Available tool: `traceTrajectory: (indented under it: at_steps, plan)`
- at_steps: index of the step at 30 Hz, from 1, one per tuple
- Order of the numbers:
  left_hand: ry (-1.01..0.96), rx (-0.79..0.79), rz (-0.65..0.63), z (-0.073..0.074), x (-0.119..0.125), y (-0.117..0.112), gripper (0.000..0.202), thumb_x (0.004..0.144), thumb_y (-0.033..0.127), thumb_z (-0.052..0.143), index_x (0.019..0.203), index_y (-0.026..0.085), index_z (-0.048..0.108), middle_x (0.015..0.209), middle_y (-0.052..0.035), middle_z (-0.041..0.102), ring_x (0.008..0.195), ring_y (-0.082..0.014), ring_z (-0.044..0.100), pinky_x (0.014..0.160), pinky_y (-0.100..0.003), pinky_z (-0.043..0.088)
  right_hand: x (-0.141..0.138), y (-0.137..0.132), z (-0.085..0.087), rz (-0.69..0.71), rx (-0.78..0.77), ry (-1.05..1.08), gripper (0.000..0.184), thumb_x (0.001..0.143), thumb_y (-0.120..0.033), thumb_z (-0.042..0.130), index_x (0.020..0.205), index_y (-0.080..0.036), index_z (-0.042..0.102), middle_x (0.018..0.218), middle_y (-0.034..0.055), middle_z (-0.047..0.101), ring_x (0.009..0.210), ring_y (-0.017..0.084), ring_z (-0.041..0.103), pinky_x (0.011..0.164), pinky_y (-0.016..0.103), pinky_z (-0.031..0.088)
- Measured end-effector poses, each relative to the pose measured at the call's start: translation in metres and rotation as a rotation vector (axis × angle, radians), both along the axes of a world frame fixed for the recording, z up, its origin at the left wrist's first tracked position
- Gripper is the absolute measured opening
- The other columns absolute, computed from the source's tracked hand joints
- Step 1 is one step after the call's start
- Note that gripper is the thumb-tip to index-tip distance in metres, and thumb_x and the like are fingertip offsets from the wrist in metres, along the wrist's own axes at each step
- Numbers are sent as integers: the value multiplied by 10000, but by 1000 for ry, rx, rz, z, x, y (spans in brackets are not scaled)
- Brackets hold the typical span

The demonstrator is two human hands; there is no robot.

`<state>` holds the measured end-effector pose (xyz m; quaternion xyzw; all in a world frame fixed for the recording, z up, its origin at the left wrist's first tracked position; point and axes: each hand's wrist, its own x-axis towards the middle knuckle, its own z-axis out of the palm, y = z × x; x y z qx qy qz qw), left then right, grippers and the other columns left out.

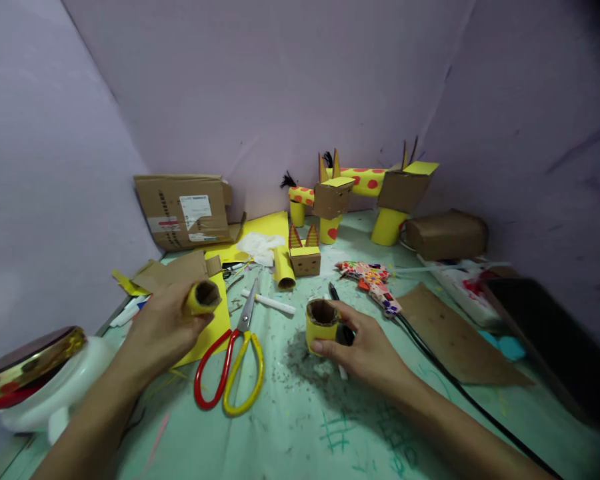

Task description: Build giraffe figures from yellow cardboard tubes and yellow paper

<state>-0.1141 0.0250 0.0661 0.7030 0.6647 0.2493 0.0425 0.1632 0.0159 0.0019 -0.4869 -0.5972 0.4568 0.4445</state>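
Observation:
My left hand [163,327] is closed round a small yellow-covered cardboard tube [203,297], held above the table with its open end facing me. My right hand [365,347] grips a second, wider yellow tube [322,325] that stands upright on the green table cover [300,427]. Between the two hands lie scissors [235,360] with red and yellow handles. A white stick [270,303] lies just beyond the scissors.
At the back stand yellow spotted cardboard animals [360,193], a small cardboard head with ears [305,257] and a flattened box [185,210]. A patterned glue gun [375,283] with black cord lies right of centre. Cardboard sheets [455,333], yellow paper and a white pot [55,387] surround.

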Motion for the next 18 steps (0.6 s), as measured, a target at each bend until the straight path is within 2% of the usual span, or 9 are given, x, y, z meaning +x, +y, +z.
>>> traceTrajectory:
  at_steps: [2,4,5,8,11,14,18]
  plan:
    - [-385,-105,-17,6,21,-8,372,636,366,695,974,243,600,936,-22,685,851,-255,637,765,-385,496,-1,-1,-2,13,32,-26,411,593,-214,775,994,-250,691,946,35,701,893,262,613,834,419,436]
    - [-804,-312,-184,0,45,-16,444,644,371,696,1041,227,558,951,-24,683,824,-240,655,739,-371,526,-2,-1,-6,11,62,-45,405,600,-231,782,995,-261,697,960,42,701,898,271,605,828,429,431]
    - [-893,-379,-227,-7,57,-19,465,635,336,713,1053,215,547,949,-26,681,822,-228,657,741,-355,529,-2,-1,-8,10,72,-53,408,598,-239,789,995,-263,699,973,48,700,909,277,600,835,438,426]
    - [-950,-379,-246,-31,85,-23,440,638,264,704,1038,178,543,945,-36,662,858,-201,636,760,-310,515,-3,-1,-12,27,87,-53,416,606,-263,794,1010,-267,694,993,62,694,925,288,587,855,465,413]
    - [-929,-399,-264,-47,96,-24,424,642,239,685,1029,160,532,959,-56,657,884,-203,624,781,-316,505,-2,-1,-13,45,104,-20,411,608,-259,791,1005,-282,689,984,57,691,916,288,578,857,475,408]
    - [-905,-386,-252,-46,94,-23,454,652,250,686,1065,165,518,1007,-69,657,923,-213,625,821,-335,499,-1,-2,-10,29,102,-10,405,599,-250,794,989,-281,692,971,58,690,909,288,579,860,473,407]
    - [-777,-163,-71,-31,68,-8,551,688,352,670,1178,196,474,1087,-64,641,957,-229,631,850,-371,503,-1,-1,-6,-43,78,-56,412,602,-264,792,1002,-256,695,948,69,688,883,288,590,846,466,409]
